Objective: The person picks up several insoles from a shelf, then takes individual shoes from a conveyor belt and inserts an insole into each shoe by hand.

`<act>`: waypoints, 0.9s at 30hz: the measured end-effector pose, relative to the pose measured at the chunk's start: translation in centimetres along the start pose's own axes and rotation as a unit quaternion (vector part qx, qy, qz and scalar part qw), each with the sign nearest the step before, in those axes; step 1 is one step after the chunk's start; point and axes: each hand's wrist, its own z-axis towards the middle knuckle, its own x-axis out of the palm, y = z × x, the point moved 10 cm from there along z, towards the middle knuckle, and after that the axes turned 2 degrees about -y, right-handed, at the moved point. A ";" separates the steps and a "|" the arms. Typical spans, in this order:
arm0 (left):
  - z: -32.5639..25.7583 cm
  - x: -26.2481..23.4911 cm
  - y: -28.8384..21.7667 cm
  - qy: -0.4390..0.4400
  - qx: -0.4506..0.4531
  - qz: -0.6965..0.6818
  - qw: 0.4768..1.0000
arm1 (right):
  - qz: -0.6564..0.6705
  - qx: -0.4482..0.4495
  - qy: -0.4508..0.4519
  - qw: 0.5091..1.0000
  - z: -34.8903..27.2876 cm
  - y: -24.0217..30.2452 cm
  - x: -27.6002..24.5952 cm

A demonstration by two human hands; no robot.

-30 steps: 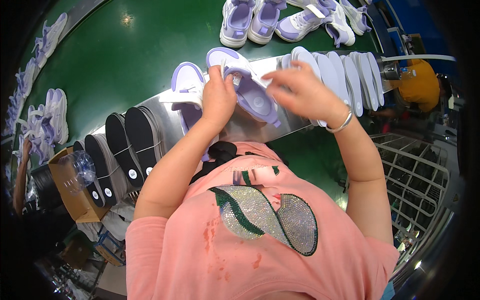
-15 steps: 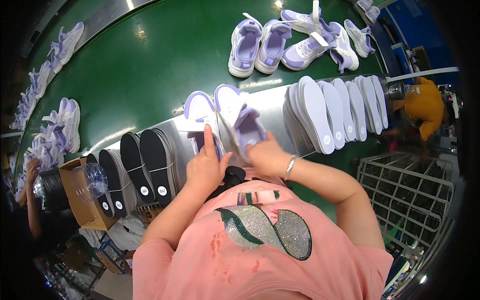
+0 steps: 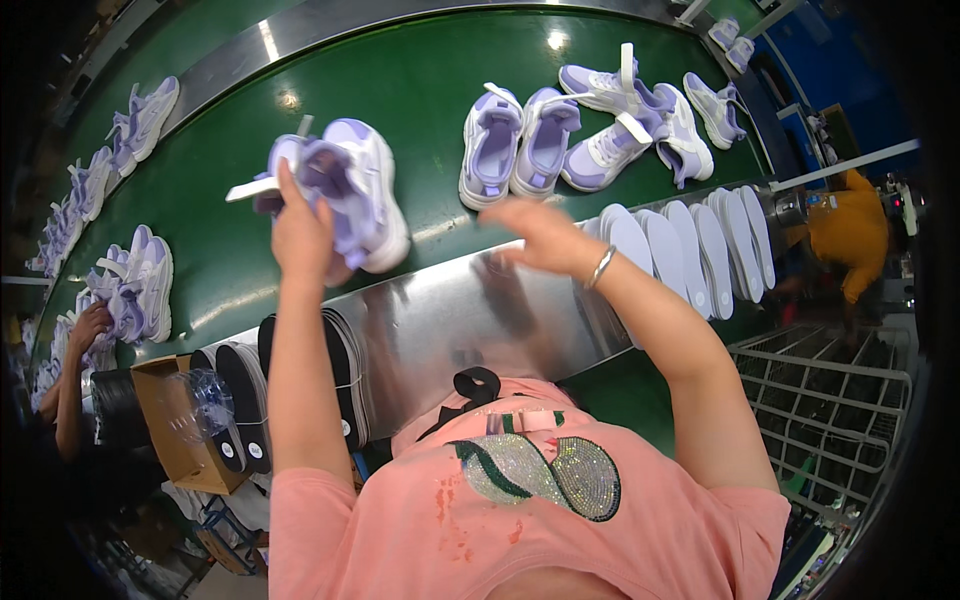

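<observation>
1. Step in hand, as I read it: you're putting a finished pair onto the green belt [image 3: 420,90]. Your left hand [image 3: 300,235] is closed around the pair of lilac-and-white sneakers [image 3: 345,195], gripped at the heel end, toes pointing away from you over the belt.
2. Whether the soles touch the belt yet can't be told from this view; they look at or just above it.
3. A white strap [image 3: 250,188] sticks out left of your grip, loose.
4. Your right hand [image 3: 545,235] is empty, fingers spread and relaxed, motion-blurred, hovering over the far edge of the steel ledge [image 3: 470,320], well right of the gripped pair.
5. Right of your grip on the belt: another sneaker pair [image 3: 520,140] standing side by side, then a looser cluster [image 3: 640,125] beyond it. There's open green between your pair and that one.
6. Nearest your right hand: a fanned row of white insoles [image 3: 690,245] leaning on the ledge. Below your left forearm: black insoles [image 3: 240,400] stacked on edge, next to a cardboard box [image 3: 165,420].
7. Next move probably calls for setting the pair flat, soles down, then letting go cleanly so the strap doesn't snag your fingers.
8. Keep it apart from the neighbouring pair.
9. Another person's hand [image 3: 90,325] works on sneakers far left of your grip; no clash.
</observation>
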 end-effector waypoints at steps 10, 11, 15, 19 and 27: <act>-5.4 3.4 -1.4 -0.011 0.124 -0.185 0.975 | -0.227 0.289 0.163 0.916 3.8 -12.1 3.4; -6.8 4.9 -2.1 0.053 0.093 -0.235 0.966 | -0.221 0.263 0.174 0.923 3.6 -11.3 3.6; -11.5 10.6 -3.4 0.222 -0.064 -0.421 0.877 | -0.173 0.138 0.219 0.950 0.7 -4.3 3.8; -14.2 10.8 -6.5 0.201 0.013 -0.376 0.905 | -0.180 0.067 0.248 0.949 -5.4 1.5 3.9; -17.1 7.3 -9.7 0.099 0.164 -0.276 0.942 | -0.076 0.145 -0.037 0.986 -13.0 1.5 -3.2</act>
